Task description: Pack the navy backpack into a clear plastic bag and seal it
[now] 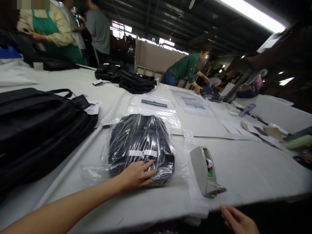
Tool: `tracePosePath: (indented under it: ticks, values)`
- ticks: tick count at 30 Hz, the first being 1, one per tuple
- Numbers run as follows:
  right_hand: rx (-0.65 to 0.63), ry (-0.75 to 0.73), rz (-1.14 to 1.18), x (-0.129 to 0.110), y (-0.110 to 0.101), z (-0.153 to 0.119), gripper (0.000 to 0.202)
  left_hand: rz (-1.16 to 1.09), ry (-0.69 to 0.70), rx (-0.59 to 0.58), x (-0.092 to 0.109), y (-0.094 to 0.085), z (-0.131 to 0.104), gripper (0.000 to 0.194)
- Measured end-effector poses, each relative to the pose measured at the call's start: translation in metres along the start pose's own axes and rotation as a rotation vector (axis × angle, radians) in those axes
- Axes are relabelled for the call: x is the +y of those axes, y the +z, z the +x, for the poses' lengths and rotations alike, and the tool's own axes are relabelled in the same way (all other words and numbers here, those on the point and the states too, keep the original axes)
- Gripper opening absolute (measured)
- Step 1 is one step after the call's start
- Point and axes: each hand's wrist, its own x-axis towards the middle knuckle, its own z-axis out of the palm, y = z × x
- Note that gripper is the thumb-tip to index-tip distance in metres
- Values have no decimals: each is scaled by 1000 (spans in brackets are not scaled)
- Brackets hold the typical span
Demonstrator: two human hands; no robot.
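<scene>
Left hand (137, 175) lies flat, fingers spread, on the near end of a dark bag (140, 146) sealed in clear plastic, lying near the desk's (243, 169) front edge. Right hand (237, 221) hangs open off that edge, holding nothing. Bag looks soft, light; wrap slick and crinkly, so grip both side edges. Tape dispenser (206, 172) sits just beside it.

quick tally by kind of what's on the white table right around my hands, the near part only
bagged dark bag under the left hand: 1
tape dispenser, beside the right hand: 1
stack of black bags at the left: 1
empty clear plastic bags behind the bagged one: at least 1, layers hard to separate
total: 4 at least
</scene>
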Motion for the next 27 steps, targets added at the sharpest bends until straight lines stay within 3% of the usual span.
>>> tracePosePath:
  ticks: [4,6,8,10,14,17,21,27]
  values:
    - [-376,-697,-332,-143,24,-2,32,9,-9,-23,1,-3,0,37]
    - [-631,-952,-429,-211,46,3,28,23,-13,-31,2,-3,1,38]
    - [-876,-1135,-560,-260,71,9,25,30,-13,-37,2,-3,1,38]
    - [-1032,-1264,-745,-291,96,15,19,26,-11,-39,2,-3,1,39]
    - [-1129,-1362,-1156,-315,141,24,11,-1,-24,-48,1,-3,1,39]
    - [-1080,-1378,-1332,-314,169,31,10,-33,-33,-46,0,-2,2,38]
    - [-992,-1426,-1350,-302,193,38,10,-71,-38,-47,-1,0,2,35]
    - [-958,-1421,-1283,-295,201,40,5,-137,-70,-61,-1,3,4,37]
